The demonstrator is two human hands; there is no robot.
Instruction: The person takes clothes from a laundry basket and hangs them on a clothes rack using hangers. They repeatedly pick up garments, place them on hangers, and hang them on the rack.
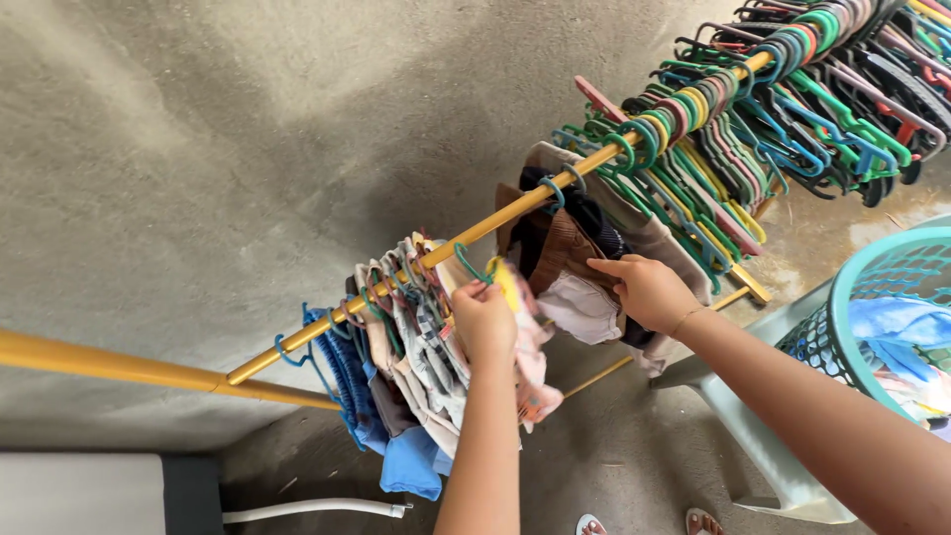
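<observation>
Bunch of empty plastic hangers (783, 89), mixed colours, packed at far end of the yellow rail. Teal mesh laundry basket (872, 272) at right with blue cloth (897, 322) inside, sitting on a pale plastic chair (753, 436). Concrete floor (198, 149). White pipe (317, 508) lower left.

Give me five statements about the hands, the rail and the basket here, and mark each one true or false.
1. The left hand holds a teal hanger at the yellow rail. True.
2. The right hand is inside the basket. False: it touches the brown garment hanging on the rail.
3. Empty hangers crowd the rail's far end. True.
4. The basket is red. False: it is teal.
5. The rail is bare of clothes. False: several garments hang there.
</observation>
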